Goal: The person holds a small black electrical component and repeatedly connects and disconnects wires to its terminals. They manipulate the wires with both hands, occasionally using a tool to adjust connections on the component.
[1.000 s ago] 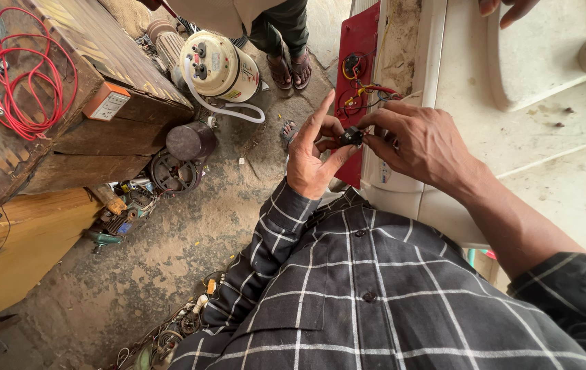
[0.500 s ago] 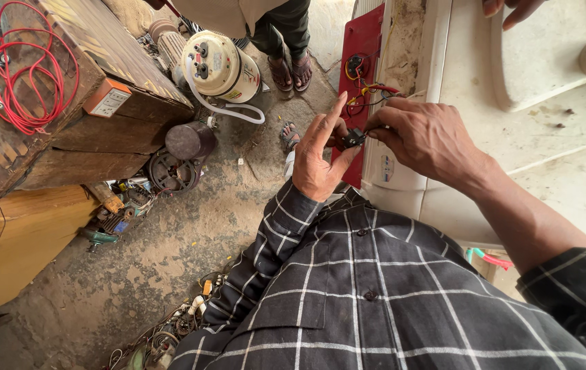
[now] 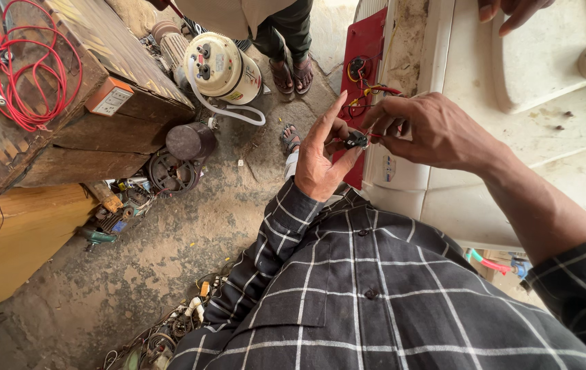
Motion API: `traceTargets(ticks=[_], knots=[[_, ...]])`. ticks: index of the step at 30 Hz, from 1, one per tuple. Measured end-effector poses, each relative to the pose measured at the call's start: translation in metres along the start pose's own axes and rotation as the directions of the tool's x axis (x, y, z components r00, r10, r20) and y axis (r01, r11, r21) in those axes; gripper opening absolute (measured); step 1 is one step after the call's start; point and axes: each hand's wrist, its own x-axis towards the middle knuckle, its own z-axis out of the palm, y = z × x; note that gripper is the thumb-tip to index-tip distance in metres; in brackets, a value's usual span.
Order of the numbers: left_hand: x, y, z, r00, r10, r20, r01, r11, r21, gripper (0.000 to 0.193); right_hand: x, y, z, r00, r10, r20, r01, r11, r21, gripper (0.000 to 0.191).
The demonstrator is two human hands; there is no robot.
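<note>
Both hands, left hand (image 3: pixel 317 161) and right hand (image 3: pixel 430 130), are pinching closed on a small black switch (image 3: pixel 356 140), seemingly light, rigid, best gripped by its body.

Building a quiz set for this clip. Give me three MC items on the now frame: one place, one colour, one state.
1. Where is the coiled cable?
A. on the wooden bench at left
B. on the white machine
C. on the floor by the sandals

2. What colour is the panel behind the hands?
A. blue
B. red
C. green

3. How is the small black part held?
A. lying on the floor
B. in the left hand alone
C. between both hands

Answers:
1 A, the coiled cable lies on the bench.
2 B, the panel is red.
3 C, left hand and right hand both pinch the black part.
</note>
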Motion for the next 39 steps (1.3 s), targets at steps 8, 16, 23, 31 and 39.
traceTargets(ticks=[8, 16, 23, 31, 39], knots=[[-0.001, 0.002, 0.003, 1.000, -0.007, -0.007, 0.007, 1.000, -0.028, 0.086, -0.007, -0.003, 0.011, 0.982, -0.130, -0.136, 0.092, 0.963, -0.253, 0.017], [0.000, 0.003, 0.001, 1.000, -0.006, 0.001, 0.006, 1.000, -0.011, 0.087, -0.010, -0.005, 0.010, 0.915, -0.336, -0.221, 0.216, 0.874, -0.435, 0.015], [0.002, 0.007, 0.002, 1.000, 0.018, -0.011, -0.017, 0.994, 0.104, 0.090, -0.011, -0.007, 0.012, 0.881, -0.392, -0.266, 0.207, 0.823, -0.529, 0.014], [0.002, 0.015, 0.002, 0.985, 0.171, -0.003, -0.161, 0.933, 0.322, 0.091, -0.014, -0.017, 0.016, 0.886, -0.324, -0.331, 0.114, 0.845, -0.522, 0.016], [0.001, 0.014, 0.003, 0.996, 0.078, -0.044, -0.066, 0.973, 0.221, 0.087, -0.012, -0.015, 0.023, 0.914, -0.255, -0.315, 0.077, 0.873, -0.482, 0.017]])
